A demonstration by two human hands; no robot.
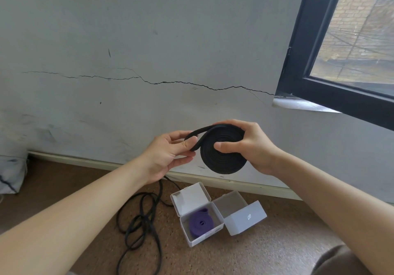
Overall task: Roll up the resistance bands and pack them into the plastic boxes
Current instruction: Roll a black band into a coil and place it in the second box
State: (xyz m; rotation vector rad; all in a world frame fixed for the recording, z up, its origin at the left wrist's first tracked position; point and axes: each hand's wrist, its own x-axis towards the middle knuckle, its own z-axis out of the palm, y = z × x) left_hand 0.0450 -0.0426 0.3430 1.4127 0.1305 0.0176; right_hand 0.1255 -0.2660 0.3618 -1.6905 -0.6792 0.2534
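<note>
1. You held the black resistance band [221,155] in the air, well above the purple-band box [204,239] and toward the wall from it. It was nearly all wound into a flat coil.
2. Your right hand [255,146] clamped the coil: the thumb pressed on the coil's centre, the fingers curled over its top edge from behind. My read is that this grip stopped the turns springing loose.
3. Your left hand [168,155] pinched the loose tail [197,136], thumb and fingertips closed together on it, the other fingers relaxed below. This probably kept tension on the tail for the final wrap.
4. The step looked like finishing the roll; only that short tail remained unwound.
5. The purple-band box sat on the floor [266,251] with its hinged lid [190,198] open and leaning back. A rolled purple band [199,224] lay inside, so that one counts as packed.
6. The second box [229,204] touched the purple-band box on its right side. It was open, nothing visible inside, and its lid [247,219] was flopped out to the right. It is the likely home for the black coil.
7. A black cord [149,221] lay looped on the floor left of the purple-band box, apart from it; I couldn't tell whether it was a band or a cable.
8. Risk: the coil could unwind when you let go of it over the box.
</note>
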